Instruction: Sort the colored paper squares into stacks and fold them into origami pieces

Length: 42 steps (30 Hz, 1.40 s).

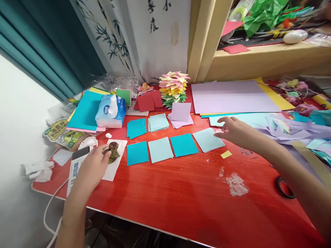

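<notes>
Four paper squares lie in a row on the red table. From the left they are a teal square point(137, 153), a pale blue square point(160, 150), another teal square point(184, 145) and a pale blue square point(206, 140). My right hand point(235, 130) hovers at the last square's right edge, thumb and fingers apart. At the left, my left hand point(95, 165) has its fingertips closed at the side of a small, shiny olive-brown object point(114, 154), whose kind is unclear. It rests on white paper point(111, 175).
Behind the row sit stacks of teal point(136, 128), pale blue point(158, 122) and lilac squares point(180, 112). A tissue pack point(111, 113), a folded-paper tower point(174, 89) and large lilac sheets point(232, 96) stand further back. Scissors point(284, 188) and paper strips point(285, 134) lie right.
</notes>
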{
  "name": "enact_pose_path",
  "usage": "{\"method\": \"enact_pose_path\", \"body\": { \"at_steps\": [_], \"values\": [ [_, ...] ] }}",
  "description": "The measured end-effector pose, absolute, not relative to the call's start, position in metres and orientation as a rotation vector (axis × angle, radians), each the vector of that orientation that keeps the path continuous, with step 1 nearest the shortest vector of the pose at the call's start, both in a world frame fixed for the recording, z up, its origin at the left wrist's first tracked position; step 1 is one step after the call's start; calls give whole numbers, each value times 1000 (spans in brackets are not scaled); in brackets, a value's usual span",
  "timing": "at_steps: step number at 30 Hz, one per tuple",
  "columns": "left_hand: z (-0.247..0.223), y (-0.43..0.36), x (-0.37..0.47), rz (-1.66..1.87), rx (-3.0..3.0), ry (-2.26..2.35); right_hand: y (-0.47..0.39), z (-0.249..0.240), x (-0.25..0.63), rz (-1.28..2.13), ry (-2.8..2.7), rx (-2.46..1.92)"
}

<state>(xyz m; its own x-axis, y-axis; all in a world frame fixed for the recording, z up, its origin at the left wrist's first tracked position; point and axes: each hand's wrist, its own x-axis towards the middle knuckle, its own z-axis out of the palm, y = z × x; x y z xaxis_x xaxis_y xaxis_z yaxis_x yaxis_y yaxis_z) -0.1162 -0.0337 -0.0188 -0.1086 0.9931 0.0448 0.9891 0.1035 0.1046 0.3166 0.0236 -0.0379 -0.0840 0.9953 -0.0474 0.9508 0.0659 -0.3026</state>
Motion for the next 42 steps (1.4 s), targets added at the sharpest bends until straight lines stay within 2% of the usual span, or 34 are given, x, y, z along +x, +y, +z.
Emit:
{"method": "enact_pose_path", "body": {
  "at_steps": [6,17,25,34,42],
  "values": [
    [-43,-20,-155,-149,2334,2442,8,-17,290,485,-2231,-1914],
    [-42,-3,-177,104,2189,2318,6,-14,283,663,-2248,-1980],
    [-38,21,-174,146,2392,1965,9,-24,289,694,-2313,-1948],
    [-22,5,-169,403,2137,2048,8,-19,286,679,-2350,-1993],
    [-18,-3,-171,260,2276,2029,6,-19,283,636,-2424,-1922]
  ]
}}
